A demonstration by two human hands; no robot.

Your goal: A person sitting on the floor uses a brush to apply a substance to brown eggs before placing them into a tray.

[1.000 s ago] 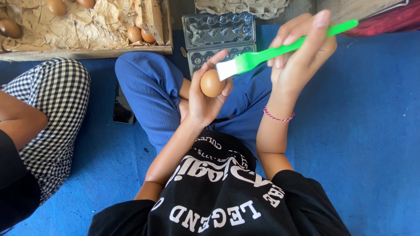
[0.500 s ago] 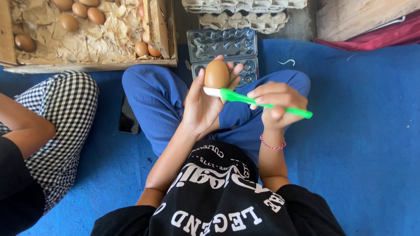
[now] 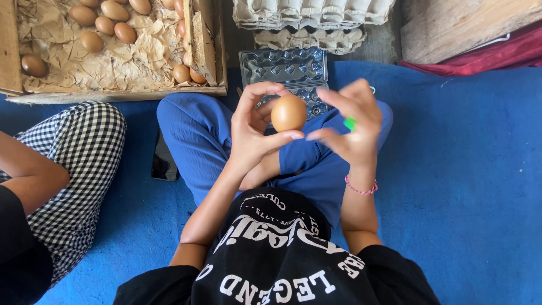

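L hand (image 3: 251, 133) pinches brown egg (image 3: 288, 113) at fingertips, above lap, just in front of clear plastic egg tray (image 3: 285, 70). R hand (image 3: 350, 121) closed round green brush (image 3: 350, 122), mostly hidden, just beside egg. Wooden crate (image 3: 206, 51) edge near on L; blue mat (image 3: 468, 169) open on R.

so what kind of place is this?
Likely a small egg-sorting spot on a farm floor: a wooden crate of loose brown eggs on paper, stacked pulp egg trays, and a blue mat where the person sits holding one egg.
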